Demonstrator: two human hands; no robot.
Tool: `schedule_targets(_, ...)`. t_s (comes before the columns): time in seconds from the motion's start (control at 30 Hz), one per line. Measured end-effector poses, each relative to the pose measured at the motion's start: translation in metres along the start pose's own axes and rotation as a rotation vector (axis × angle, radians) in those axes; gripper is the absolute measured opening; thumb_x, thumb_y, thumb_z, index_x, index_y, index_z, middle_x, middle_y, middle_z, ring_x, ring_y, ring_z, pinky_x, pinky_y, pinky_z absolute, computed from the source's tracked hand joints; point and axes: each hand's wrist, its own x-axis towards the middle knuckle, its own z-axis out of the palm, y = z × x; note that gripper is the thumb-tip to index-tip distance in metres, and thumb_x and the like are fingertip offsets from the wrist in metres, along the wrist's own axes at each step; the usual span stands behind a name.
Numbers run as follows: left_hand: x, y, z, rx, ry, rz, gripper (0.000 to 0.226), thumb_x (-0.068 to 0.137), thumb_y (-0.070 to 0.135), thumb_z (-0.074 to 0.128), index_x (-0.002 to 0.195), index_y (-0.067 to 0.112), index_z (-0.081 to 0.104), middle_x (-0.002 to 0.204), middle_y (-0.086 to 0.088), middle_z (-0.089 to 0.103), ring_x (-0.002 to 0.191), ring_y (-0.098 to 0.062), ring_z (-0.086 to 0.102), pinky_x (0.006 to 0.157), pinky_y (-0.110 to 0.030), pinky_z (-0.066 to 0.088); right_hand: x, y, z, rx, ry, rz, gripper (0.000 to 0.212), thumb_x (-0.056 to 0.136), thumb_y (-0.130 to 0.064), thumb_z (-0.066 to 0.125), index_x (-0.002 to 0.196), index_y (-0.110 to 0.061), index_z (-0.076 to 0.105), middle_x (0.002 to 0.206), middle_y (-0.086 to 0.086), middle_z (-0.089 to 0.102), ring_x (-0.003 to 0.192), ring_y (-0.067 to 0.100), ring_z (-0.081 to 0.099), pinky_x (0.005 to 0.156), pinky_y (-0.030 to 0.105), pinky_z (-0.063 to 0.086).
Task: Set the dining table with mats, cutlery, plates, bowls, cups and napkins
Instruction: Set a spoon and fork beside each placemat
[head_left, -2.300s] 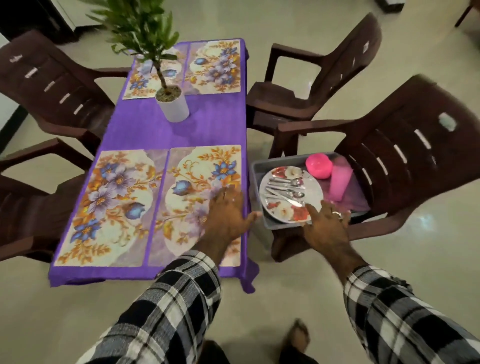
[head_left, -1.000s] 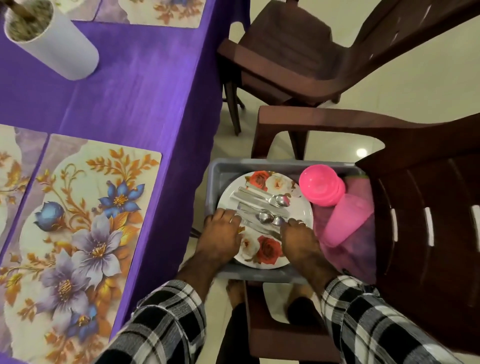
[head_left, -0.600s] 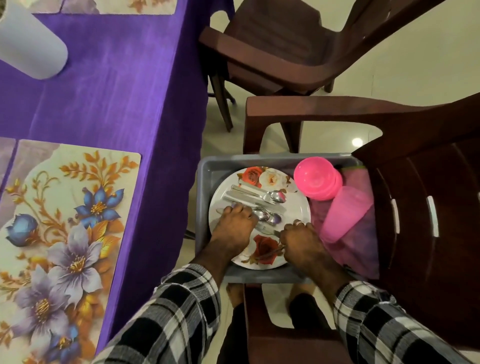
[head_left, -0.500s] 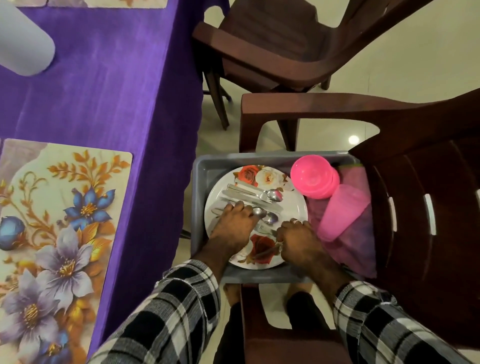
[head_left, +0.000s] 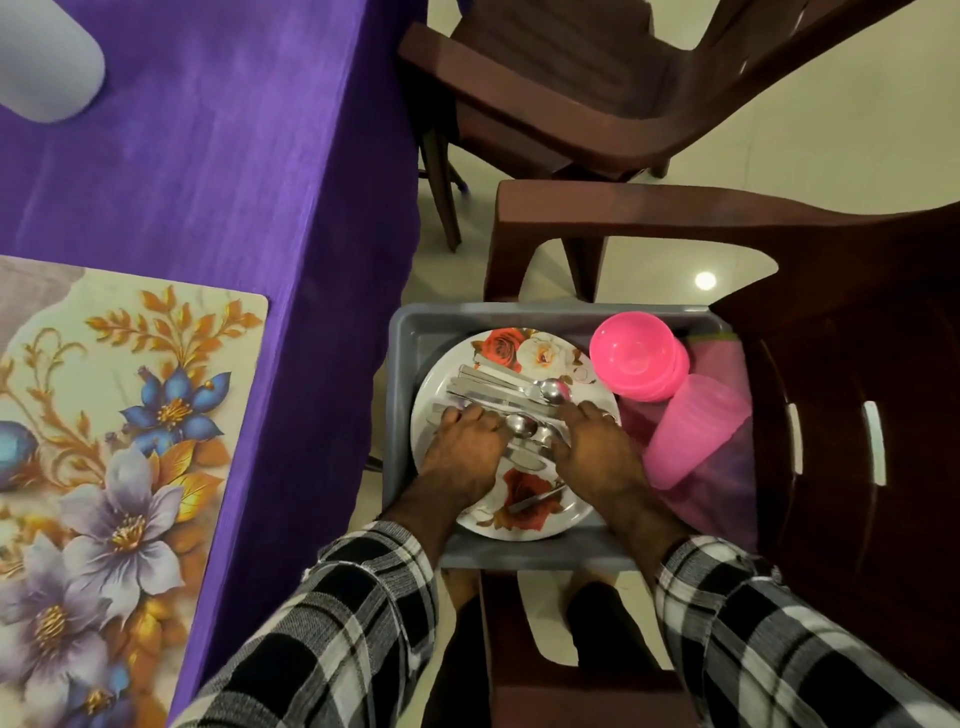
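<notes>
A floral mat (head_left: 124, 441) lies on the purple table (head_left: 234, 156) at left. The cutlery (head_left: 506, 397), plate (head_left: 524, 499), pink bowls (head_left: 636, 353) and cup (head_left: 693, 431) remain in the grey tub (head_left: 410, 332) at centre right. The left hand (head_left: 462, 452) and right hand (head_left: 595, 447) rest on the cutlery, fingers curled over it; a firm grasp cannot be told.

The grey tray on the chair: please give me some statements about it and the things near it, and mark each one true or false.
1. The floral plate lies inside the grey tray. True.
2. The cutlery lies on the placemat. False: it lies on the plate.
3. Both the left hand and the right hand are over the plate. True.
4. The pink bowls stand on the purple tablecloth. False: they are in the tray.
5. The pink cup lies tilted beside the plate. True.
</notes>
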Motion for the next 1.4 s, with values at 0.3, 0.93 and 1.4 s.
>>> schedule_targets(0.3,0.003,-0.008,0.001,-0.021,0.07,0.01,0.043,0.096,0.023,0.062,0.139,0.028,0.063,0.139,0.0,0.061,0.134,-0.028,0.045,0.111,-0.05,0.038,0.031,-0.019,0.009,0.077,-0.089,-0.022,0.039,0.085,-0.021,0.072,0.123,-0.026,0.07,0.132,0.006,0.059,0.107,0.032,0.067,0.088,0.04,0.058)
schedule_targets(0.93,0.011,-0.005,0.002,-0.06,0.025,-0.034,0.046,0.087,0.017,0.069,0.131,0.03,0.065,0.134,0.006,0.064,0.13,-0.025,0.047,0.109,-0.048,0.037,0.04,-0.017,0.001,-0.124,-0.077,-0.175,0.037,0.083,-0.041,0.066,0.113,-0.023,0.075,0.12,0.002,0.068,0.113,0.029,0.062,0.092,0.044,0.05)
schedule_targets(1.4,0.004,-0.002,0.001,0.203,0.026,0.128,0.051,0.094,0.013,0.061,0.145,0.019,0.057,0.146,-0.008,0.059,0.141,-0.032,0.043,0.119,-0.055,0.029,0.044,0.0,-0.026,0.005,-0.107,-0.086,0.026,0.089,-0.02,0.07,0.115,-0.022,0.07,0.102,0.004,0.074,0.094,0.028,0.07,0.083,0.036,0.058)
